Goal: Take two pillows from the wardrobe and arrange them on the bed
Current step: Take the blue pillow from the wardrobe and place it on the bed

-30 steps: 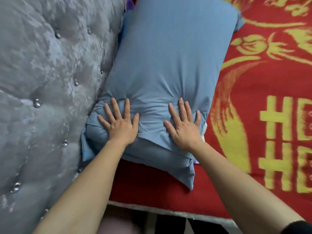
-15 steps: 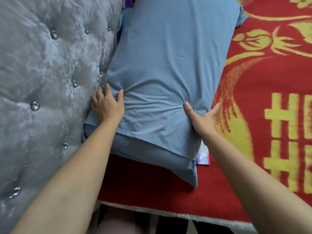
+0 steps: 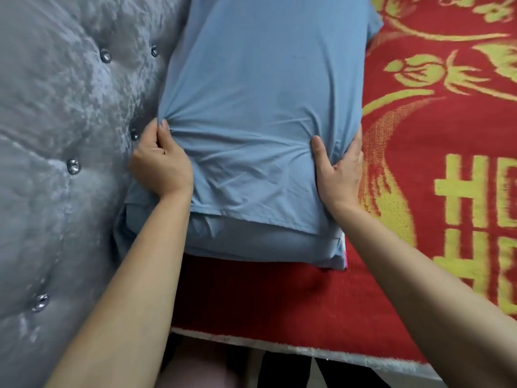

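Observation:
A blue pillow (image 3: 260, 88) lies on the bed's red and yellow blanket (image 3: 436, 169), its long left side against the headboard. A second blue pillow (image 3: 251, 242) shows beneath it at the near end. My left hand (image 3: 161, 163) pinches a fold of the top pillow's cover at its left edge, next to the headboard. My right hand (image 3: 340, 169) clasps the pillow's right edge, thumb on top and fingers down the side. The far end of the pillows runs out of view.
A grey tufted velvet headboard (image 3: 64, 141) with shiny buttons fills the left side. The bed's near edge (image 3: 293, 350) crosses the bottom, with dark floor and my legs below it. A white and pink scrap (image 3: 344, 253) peeks out at the lower pillow's near right corner.
Both hands went from pressing flat on the pillow's near end to its sides. The left now bunches the cover by the headboard and the right grips the right edge.

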`<state>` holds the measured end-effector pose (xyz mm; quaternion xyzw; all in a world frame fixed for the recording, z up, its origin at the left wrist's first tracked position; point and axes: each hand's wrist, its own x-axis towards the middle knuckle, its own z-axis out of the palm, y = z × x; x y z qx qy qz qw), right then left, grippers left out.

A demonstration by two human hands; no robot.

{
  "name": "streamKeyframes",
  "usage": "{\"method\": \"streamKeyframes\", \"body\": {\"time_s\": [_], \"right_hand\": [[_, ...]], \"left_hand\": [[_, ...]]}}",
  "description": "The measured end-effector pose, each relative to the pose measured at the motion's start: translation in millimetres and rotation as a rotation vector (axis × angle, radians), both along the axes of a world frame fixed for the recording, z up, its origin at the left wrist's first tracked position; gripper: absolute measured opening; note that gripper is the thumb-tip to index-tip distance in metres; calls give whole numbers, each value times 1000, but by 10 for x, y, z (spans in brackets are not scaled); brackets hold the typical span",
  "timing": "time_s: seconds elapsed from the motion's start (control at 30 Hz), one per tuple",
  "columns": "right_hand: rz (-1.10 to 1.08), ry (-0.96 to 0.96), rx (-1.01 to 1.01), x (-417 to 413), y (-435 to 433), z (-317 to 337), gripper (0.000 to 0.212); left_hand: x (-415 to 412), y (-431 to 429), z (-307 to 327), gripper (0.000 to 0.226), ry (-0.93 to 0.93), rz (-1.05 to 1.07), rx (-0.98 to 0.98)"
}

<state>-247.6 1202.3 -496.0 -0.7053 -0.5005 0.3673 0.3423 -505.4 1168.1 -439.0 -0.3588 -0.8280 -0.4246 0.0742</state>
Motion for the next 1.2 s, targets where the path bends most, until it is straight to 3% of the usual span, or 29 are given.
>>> {"method": "streamKeyframes", "body": {"time_s": [0.1,0.17,0.37,0.57,0.73,0.8,0.87,0.97,1.07,1.2], "right_hand": [[118,-67,-260,60,49,-102,102],[138,-79,-370,108,-19,-191,102],[72,-80,-412,207,-657,-448,93],[92,-60,-419,284,-742,-538,94],[153,-174,-448,273,-676,-578,94],[84,-221,-368,190,-738,-527,88],[59,-352,-152,130,-803,-418,78],[329,-515,151,142,-877,-373,76],[717,-640,32,158,-948,-490,84],[764,-738,-76,146,-892,-614,87]], "left_hand": [[-50,-238,-381,34,-118,-17,-373],[-27,-479,-614,50,-211,-130,-594],[70,-821,-836,90,-78,-217,-816],[152,-868,-986,94,-84,-154,-869],[13,-781,-1026,79,-145,-211,-974],[55,-763,-968,72,-152,-178,-912],[211,-813,-893,65,-70,-173,-773],[412,-975,-892,65,34,-280,-744],[378,-1053,-1009,71,50,-361,-876],[371,-1013,-1103,73,101,-362,-939]]}}
